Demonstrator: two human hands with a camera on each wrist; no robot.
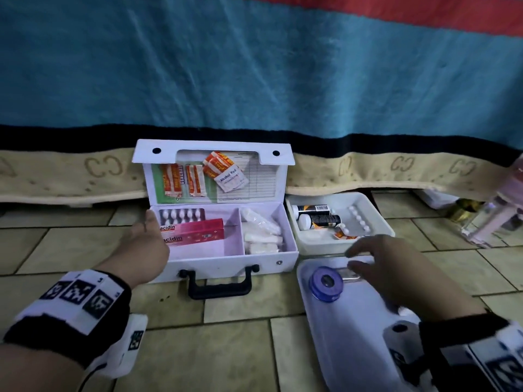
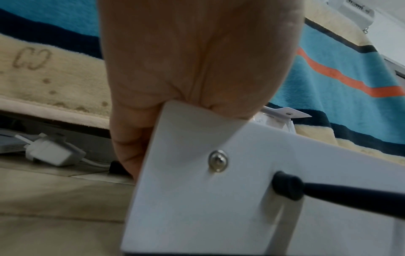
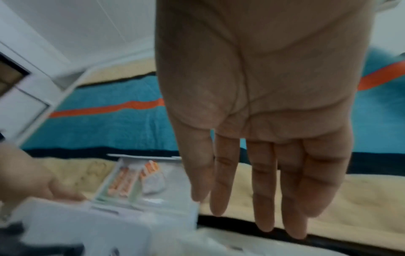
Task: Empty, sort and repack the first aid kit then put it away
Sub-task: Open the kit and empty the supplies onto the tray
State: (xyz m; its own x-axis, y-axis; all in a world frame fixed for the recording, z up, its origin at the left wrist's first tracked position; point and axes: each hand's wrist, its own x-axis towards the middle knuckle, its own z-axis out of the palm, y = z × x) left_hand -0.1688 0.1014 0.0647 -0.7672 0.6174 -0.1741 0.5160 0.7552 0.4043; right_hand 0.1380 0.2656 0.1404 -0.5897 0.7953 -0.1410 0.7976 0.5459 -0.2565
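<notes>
Flanking the kit: left hand gripping its wall, right hand flat-fingered over 2 trays.

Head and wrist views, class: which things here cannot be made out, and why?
- Right hand, head view: motion blur; whether it touches the near tray is unclear.
- First aid kit, right wrist view: blurred.
- Left hand: fingertips hidden behind the kit wall.
- Alcohol pad: small print unreadable.

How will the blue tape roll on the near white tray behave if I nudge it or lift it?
The blue tape roll lies flat on its side on the near tray, so a nudge would likely slide it, not roll it. The tray looks smooth, so it may skid easily. It looks small and probably light; the open right hand could pinch it.
</notes>
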